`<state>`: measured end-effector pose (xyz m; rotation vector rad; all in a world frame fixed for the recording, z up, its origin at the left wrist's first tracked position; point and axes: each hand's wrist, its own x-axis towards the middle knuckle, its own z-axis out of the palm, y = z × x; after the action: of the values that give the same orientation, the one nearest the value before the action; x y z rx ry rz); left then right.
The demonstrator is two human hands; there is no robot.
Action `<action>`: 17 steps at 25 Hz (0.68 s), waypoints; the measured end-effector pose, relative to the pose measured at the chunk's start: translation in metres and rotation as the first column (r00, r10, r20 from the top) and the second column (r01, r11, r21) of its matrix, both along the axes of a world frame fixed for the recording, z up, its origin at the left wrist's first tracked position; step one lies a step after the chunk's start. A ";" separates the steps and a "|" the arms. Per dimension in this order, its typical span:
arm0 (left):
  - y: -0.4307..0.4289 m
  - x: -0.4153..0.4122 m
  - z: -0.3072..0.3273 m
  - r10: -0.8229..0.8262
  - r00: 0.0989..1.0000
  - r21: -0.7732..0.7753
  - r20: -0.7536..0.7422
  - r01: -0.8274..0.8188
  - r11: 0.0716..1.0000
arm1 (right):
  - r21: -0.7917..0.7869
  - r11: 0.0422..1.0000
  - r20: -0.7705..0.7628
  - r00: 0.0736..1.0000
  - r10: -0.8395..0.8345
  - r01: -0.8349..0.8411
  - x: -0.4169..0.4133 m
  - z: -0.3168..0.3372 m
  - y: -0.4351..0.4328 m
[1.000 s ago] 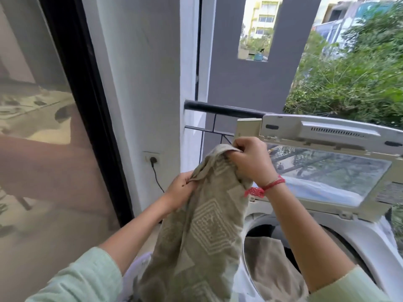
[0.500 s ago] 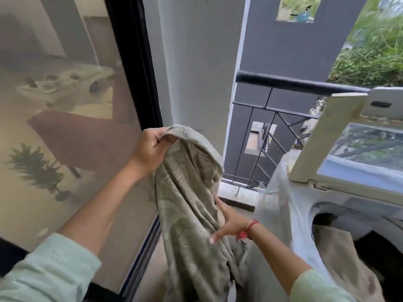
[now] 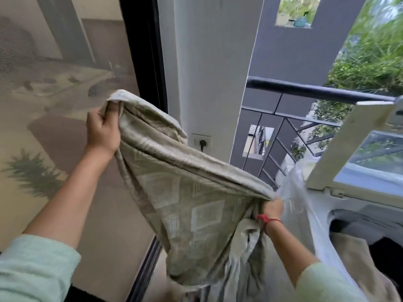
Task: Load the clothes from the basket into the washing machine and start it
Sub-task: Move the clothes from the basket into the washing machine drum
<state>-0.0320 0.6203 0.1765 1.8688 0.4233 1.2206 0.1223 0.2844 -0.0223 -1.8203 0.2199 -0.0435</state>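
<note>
A large grey-green cloth with a pale diamond pattern (image 3: 185, 192) is stretched between my two hands, its lower end hanging out of sight at the bottom edge. My left hand (image 3: 102, 129) grips one bunched end, raised at the left. My right hand (image 3: 271, 209), with a red thread on the wrist, grips another part lower down, beside the washing machine (image 3: 309, 216). The machine stands at the right with its lid (image 3: 340, 149) raised. A beige cloth (image 3: 357, 258) lies in the drum opening. The basket is not visible.
A glass sliding door with a dark frame (image 3: 148, 62) fills the left side. A white wall pillar carries a socket with a black plug (image 3: 201, 141). A dark balcony railing (image 3: 305, 90) runs behind the machine, with greenery beyond.
My right hand has taken hold of the cloth and pulled it to the right, toward the machine, spreading it out. My left hand still holds its end, now a little lower.
</note>
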 end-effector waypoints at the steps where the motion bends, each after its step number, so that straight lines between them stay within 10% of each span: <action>1: 0.002 0.008 -0.002 0.010 1.000 -0.018 0.010 -0.009 1.000 | 0.073 0.996 0.087 0.995 -0.050 0.044 0.014 0.033 -0.003; 3: -0.003 0.026 -0.004 0.016 1.000 -0.050 -0.003 -0.016 0.999 | 0.102 0.993 0.375 0.923 -0.089 0.054 0.033 0.101 -0.013; 6: -0.024 0.061 -0.005 -0.059 0.998 -0.059 -0.006 0.058 0.997 | -0.130 0.969 0.838 0.545 -0.006 0.211 0.027 0.216 -0.045; 10: -0.081 0.112 0.006 -0.249 0.968 -0.068 0.021 0.250 0.966 | -0.265 0.648 0.944 0.055 0.326 0.714 -0.014 0.347 -0.101; 17: -0.228 0.170 0.011 -0.549 0.833 -0.060 -0.071 0.546 0.836 | -0.370 0.393 0.924 0.291 0.247 0.842 -0.006 0.383 -0.254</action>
<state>0.1385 0.3920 0.1874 1.8361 -0.0585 0.7360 0.1162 0.0309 0.3610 -2.3513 -0.2944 -1.9430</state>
